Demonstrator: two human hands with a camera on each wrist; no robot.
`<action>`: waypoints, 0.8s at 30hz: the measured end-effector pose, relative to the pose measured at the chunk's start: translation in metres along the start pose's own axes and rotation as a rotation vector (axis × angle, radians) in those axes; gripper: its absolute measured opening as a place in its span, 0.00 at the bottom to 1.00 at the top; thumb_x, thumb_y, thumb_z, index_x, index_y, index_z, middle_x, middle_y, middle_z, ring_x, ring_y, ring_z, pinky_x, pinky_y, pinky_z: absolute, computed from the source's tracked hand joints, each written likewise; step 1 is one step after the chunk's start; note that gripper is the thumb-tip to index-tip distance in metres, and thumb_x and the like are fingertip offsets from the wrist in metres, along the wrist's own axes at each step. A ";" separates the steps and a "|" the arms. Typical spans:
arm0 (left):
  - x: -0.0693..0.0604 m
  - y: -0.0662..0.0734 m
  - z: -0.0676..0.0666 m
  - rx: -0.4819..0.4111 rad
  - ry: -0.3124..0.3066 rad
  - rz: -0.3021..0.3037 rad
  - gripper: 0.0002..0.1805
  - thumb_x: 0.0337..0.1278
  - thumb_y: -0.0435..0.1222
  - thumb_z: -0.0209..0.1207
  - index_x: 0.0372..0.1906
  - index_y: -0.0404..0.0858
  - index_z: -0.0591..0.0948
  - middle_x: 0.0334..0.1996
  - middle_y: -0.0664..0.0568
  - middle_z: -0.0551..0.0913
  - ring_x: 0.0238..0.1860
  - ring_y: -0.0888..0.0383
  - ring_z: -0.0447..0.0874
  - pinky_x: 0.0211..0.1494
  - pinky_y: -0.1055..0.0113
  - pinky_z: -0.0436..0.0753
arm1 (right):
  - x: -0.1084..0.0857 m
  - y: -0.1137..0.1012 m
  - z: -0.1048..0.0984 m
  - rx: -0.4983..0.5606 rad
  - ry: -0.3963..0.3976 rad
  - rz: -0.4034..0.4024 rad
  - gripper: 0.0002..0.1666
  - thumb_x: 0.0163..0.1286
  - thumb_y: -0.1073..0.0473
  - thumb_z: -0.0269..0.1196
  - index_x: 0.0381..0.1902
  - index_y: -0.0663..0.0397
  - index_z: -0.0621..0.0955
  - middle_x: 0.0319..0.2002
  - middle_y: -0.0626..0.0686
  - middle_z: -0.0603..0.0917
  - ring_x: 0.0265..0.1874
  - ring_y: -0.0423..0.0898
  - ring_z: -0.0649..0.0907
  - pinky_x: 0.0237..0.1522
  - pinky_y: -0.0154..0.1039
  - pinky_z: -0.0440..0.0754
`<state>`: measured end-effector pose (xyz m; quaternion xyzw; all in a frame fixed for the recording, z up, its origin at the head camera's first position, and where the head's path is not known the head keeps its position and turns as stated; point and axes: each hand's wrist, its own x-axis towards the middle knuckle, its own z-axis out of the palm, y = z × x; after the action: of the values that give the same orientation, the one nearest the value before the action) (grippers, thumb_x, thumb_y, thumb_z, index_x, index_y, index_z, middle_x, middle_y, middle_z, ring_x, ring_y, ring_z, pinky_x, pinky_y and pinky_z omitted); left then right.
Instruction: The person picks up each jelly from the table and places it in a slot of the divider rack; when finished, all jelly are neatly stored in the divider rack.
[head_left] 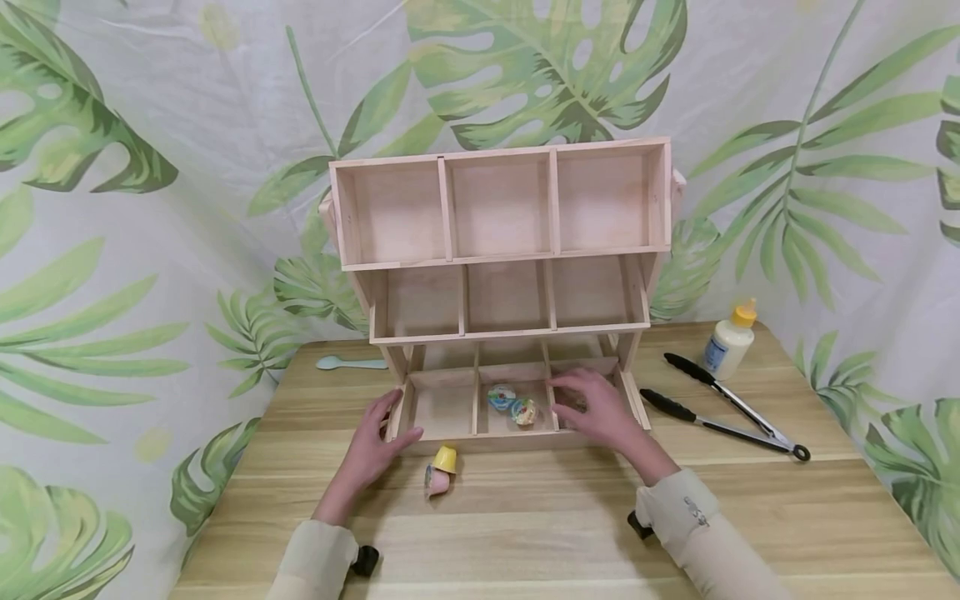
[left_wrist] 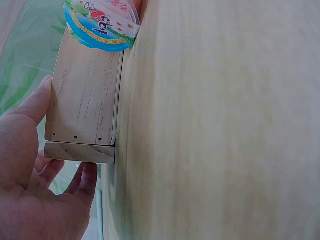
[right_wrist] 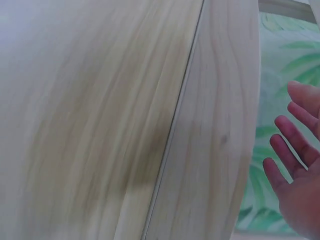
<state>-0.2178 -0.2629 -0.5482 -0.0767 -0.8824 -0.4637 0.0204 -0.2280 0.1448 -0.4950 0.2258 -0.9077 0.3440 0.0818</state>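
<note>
A three-tier wooden rack [head_left: 498, 262] with divided compartments stands in the middle of the table in the head view. My left hand [head_left: 367, 442] grips its lower front left corner. In the left wrist view, the thumb rests at the front panel's [left_wrist: 82, 95] top edge and fingers touch the side. Over the bottom right compartment hovers my right hand [head_left: 596, 408], its fingers spread and holding nothing visible. Two small jelly cups [head_left: 524, 411] with printed lids lie in the bottom middle compartment. Before the rack lie a yellow jelly cup [head_left: 445, 459] and a pink one [head_left: 437, 481].
To the right of the rack, black-handled tongs [head_left: 738, 408] lie spread. Behind them stands a bottle [head_left: 729, 342] with a yellow cap. A pale blue spoon [head_left: 351, 363] lies at the back left, partly behind the rack. A leaf-patterned curtain hangs behind the table [head_left: 525, 533].
</note>
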 end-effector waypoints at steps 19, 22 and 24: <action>0.001 -0.001 0.000 0.020 0.005 0.010 0.47 0.63 0.45 0.71 0.80 0.37 0.61 0.77 0.37 0.61 0.73 0.35 0.66 0.74 0.38 0.70 | -0.065 0.046 -0.045 -0.039 0.146 0.106 0.27 0.67 0.63 0.72 0.63 0.63 0.81 0.62 0.67 0.81 0.62 0.69 0.78 0.61 0.70 0.77; 0.000 -0.002 0.000 0.020 0.004 0.011 0.47 0.63 0.45 0.71 0.80 0.37 0.61 0.76 0.37 0.61 0.73 0.35 0.66 0.74 0.38 0.70 | -0.071 0.049 -0.046 -0.054 0.138 0.127 0.27 0.66 0.63 0.72 0.62 0.65 0.81 0.62 0.68 0.80 0.61 0.70 0.79 0.60 0.69 0.77; 0.000 -0.002 0.000 0.017 0.005 0.015 0.47 0.63 0.45 0.71 0.80 0.36 0.61 0.76 0.36 0.61 0.73 0.35 0.66 0.74 0.38 0.70 | -0.073 0.051 -0.046 -0.055 0.129 0.134 0.27 0.66 0.63 0.72 0.62 0.66 0.81 0.62 0.69 0.80 0.61 0.69 0.79 0.60 0.69 0.77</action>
<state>-0.2184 -0.2637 -0.5500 -0.0821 -0.8856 -0.4563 0.0270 -0.1876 0.2351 -0.5123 0.1395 -0.9227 0.3376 0.1232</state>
